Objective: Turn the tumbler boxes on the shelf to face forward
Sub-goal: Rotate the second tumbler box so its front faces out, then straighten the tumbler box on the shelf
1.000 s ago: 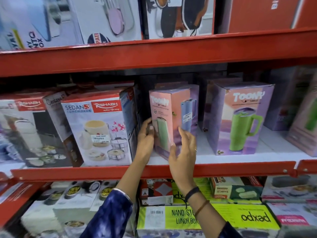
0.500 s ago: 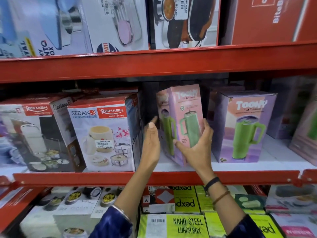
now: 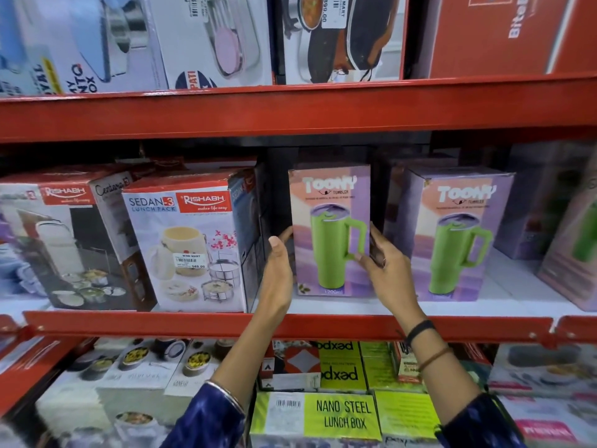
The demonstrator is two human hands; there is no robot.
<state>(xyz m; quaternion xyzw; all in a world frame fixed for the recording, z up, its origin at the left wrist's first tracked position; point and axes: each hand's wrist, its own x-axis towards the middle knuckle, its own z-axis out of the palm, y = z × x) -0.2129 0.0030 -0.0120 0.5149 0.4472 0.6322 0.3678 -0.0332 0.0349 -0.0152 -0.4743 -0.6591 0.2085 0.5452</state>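
A pink and purple tumbler box point(image 3: 329, 202) with a green mug picture stands upright on the middle shelf point(image 3: 290, 326), its front face square to me. My left hand point(image 3: 277, 270) presses its left side, and my right hand point(image 3: 384, 270) grips its right edge. A second tumbler box point(image 3: 458, 237) stands to the right, front face slightly angled. More tumbler boxes point(image 3: 568, 253) sit blurred at the far right, turned sideways.
A Sedan-3 lunch pack box point(image 3: 190, 240) stands close left of the held box, another lunch box point(image 3: 61, 234) further left. Red shelf beam point(image 3: 290, 108) above carries cookware boxes. Nano steel lunch boxes point(image 3: 342, 415) lie on the shelf below.
The held tumbler box has been rotated from showing its corner and side to showing its front face. Both hands shifted to its left and right sides.
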